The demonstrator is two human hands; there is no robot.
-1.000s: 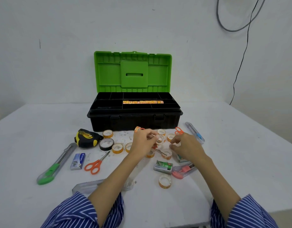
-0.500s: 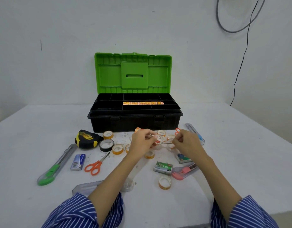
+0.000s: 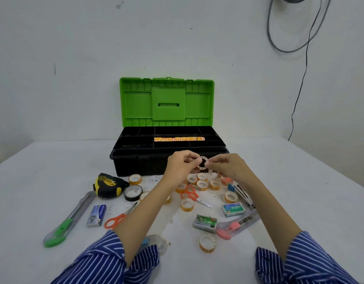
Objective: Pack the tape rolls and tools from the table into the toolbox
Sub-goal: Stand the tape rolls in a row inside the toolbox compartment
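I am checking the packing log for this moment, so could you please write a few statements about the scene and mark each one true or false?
1. The toolbox lid is closed. False: it stands open.
2. Both hands hold one small tape roll in front of the toolbox. True: the left hand and right hand pinch it.
3. The tape measure is inside the toolbox. False: it lies on the table.
4. A green utility knife lies on the table. True.
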